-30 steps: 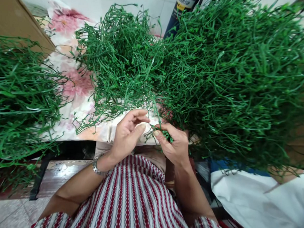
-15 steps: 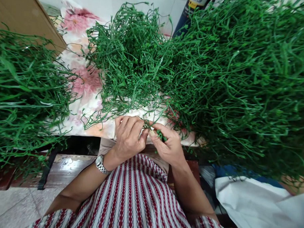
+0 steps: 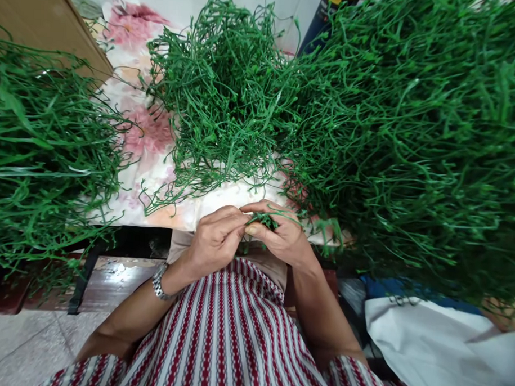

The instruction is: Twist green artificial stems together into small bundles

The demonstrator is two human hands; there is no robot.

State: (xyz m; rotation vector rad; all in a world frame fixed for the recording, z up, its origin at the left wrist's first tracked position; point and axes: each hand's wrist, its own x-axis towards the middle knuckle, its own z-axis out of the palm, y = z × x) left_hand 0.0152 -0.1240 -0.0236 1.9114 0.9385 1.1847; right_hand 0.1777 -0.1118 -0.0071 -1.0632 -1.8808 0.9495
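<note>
Both my hands meet in front of my lap, at the near edge of the cloth-covered table. My right hand [image 3: 283, 236] is closed around a small bunch of thin green stems [image 3: 263, 219], which look like artificial greenery. Some strands bend back over its fingers. My left hand [image 3: 220, 237] is closed in a pinch at the left end of that bunch, its fingertips touching the right hand's. What exactly lies between the left fingertips is mostly hidden. Just beyond the hands, a heap of similar green stems [image 3: 227, 96] rests on the flowered cloth [image 3: 147, 130].
A large mass of green stems [image 3: 423, 142] fills the right side, and another pile [image 3: 43, 152] spreads at the left. A cardboard box [image 3: 48, 22] stands behind the left pile. At the back is a dark cylinder [image 3: 322, 23]. A white sheet [image 3: 438, 340] lies lower right.
My left hand has turned, its fingers drawing together at the bunch. The stems now bend across my right hand, whose fingers have moved slightly up and left.
</note>
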